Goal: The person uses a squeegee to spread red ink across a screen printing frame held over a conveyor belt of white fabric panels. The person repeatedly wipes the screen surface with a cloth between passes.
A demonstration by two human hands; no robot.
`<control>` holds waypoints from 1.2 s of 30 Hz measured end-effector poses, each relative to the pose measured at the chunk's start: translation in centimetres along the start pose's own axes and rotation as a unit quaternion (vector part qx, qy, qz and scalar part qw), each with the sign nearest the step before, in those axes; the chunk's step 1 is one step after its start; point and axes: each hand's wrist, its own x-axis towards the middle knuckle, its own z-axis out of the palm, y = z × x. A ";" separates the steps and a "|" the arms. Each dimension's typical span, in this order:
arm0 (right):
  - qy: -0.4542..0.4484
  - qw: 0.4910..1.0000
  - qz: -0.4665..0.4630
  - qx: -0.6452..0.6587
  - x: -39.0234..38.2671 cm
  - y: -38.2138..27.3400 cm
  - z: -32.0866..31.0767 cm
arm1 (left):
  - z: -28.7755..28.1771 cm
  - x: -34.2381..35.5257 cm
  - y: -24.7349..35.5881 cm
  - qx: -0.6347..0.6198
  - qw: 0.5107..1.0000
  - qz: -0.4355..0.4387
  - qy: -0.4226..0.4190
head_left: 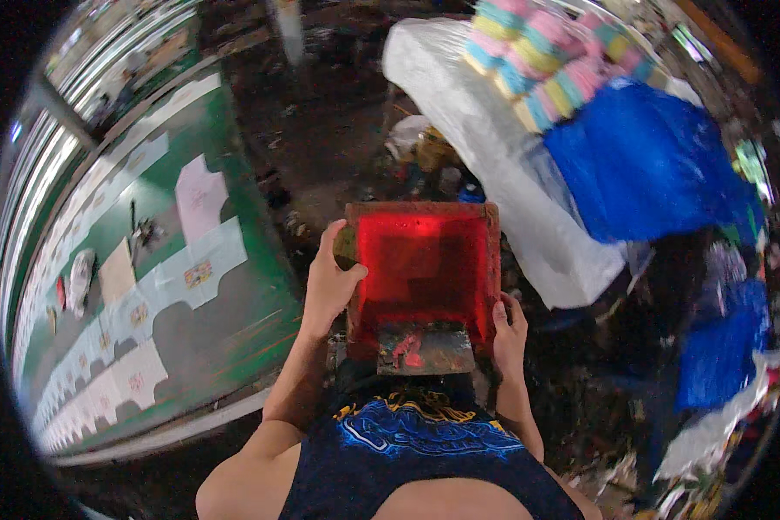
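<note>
A screen-printing frame (425,269) with a brown wooden border and a bright red mesh is held in front of my body. My left hand (329,290) grips its left side, thumb on the near face and fingers toward the upper left corner. On the right side, lower down, my right hand (510,334) is closed around the border, its fingers partly hidden. Across the frame's lower end lies a dark flat board (442,351) smeared with red; how it is attached I cannot tell.
To the left runs a long green table (273,325) with rows of pale cut fabric pieces (212,264), some printed. At the right, a white-covered surface (503,165) carries stacked pastel bundles (546,56) and a blue sheet (650,165). Clutter covers the dark floor.
</note>
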 end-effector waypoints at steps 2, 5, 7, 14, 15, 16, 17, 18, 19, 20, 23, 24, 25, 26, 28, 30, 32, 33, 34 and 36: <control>-0.053 0.998 0.013 0.002 1.7 -1.4 1.6 | -1.4 0.0 -0.7 -0.004 0.999 -0.015 0.030; -0.110 0.994 0.007 -0.015 4.8 -1.2 4.0 | -3.1 -0.1 -2.0 -0.012 0.994 -0.062 0.093; -0.147 0.989 -0.008 -0.013 7.1 -1.1 5.9 | -4.0 -0.3 -3.1 -0.021 0.988 -0.071 0.137; -0.287 0.956 -0.067 -0.020 15.4 -2.9 13.8 | -5.7 1.2 -5.8 -0.080 0.952 -0.128 0.265; -0.299 0.952 -0.059 -0.029 16.8 -3.3 14.7 | -5.7 2.0 -5.5 -0.086 0.947 -0.143 0.275; -0.314 0.946 -0.072 -0.029 18.6 -3.3 15.6 | -5.7 3.0 -5.1 -0.079 0.943 -0.143 0.288; -0.323 0.942 -0.087 -0.027 20.8 -2.8 16.5 | -5.5 4.3 -4.6 -0.074 0.942 -0.139 0.297; -0.330 0.938 -0.101 -0.026 23.1 -1.8 17.5 | -5.1 5.9 -4.3 -0.068 0.940 -0.135 0.305; -0.311 0.942 -0.123 -0.008 25.9 0.8 19.0 | -4.8 7.6 -4.2 -0.067 0.939 -0.141 0.307; -0.332 0.937 -0.108 0.014 27.9 -0.1 20.3 | -4.8 9.1 -4.1 -0.062 0.937 -0.148 0.310; -0.375 0.922 -0.085 0.041 33.6 -3.6 23.2 | -4.5 14.4 -4.2 -0.025 0.933 -0.137 0.332; -0.379 0.920 -0.096 0.027 35.5 -5.1 23.9 | -4.3 16.3 -4.2 -0.010 0.931 -0.128 0.342; -0.383 0.918 -0.106 0.013 37.3 -6.2 24.7 | -4.1 18.3 -3.7 -0.012 0.929 -0.129 0.347; -0.384 0.916 -0.115 0.017 39.5 -6.6 25.6 | -3.7 20.3 -3.1 -0.015 0.927 -0.129 0.351; -0.389 0.912 -0.128 0.025 43.5 -7.9 27.4 | -3.4 23.8 -2.6 -0.031 0.922 -0.123 0.366; -0.400 0.910 -0.097 0.042 46.3 -10.0 29.2 | -3.4 26.8 -2.6 -0.057 0.914 -0.111 0.385; -0.411 0.906 -0.079 0.063 48.6 -11.5 31.1 | -3.9 29.7 -2.3 -0.060 0.907 -0.116 0.399; -0.415 0.904 -0.080 0.068 49.9 -11.8 32.1 | -4.3 31.0 -2.3 -0.061 0.904 -0.118 0.406; -0.420 0.901 -0.081 0.074 51.1 -12.1 33.1 | -4.7 32.3 -2.8 -0.080 0.902 -0.110 0.411; -0.424 0.899 -0.073 0.085 53.2 -12.2 35.3 | -5.7 35.1 -4.1 -0.118 0.896 -0.094 0.418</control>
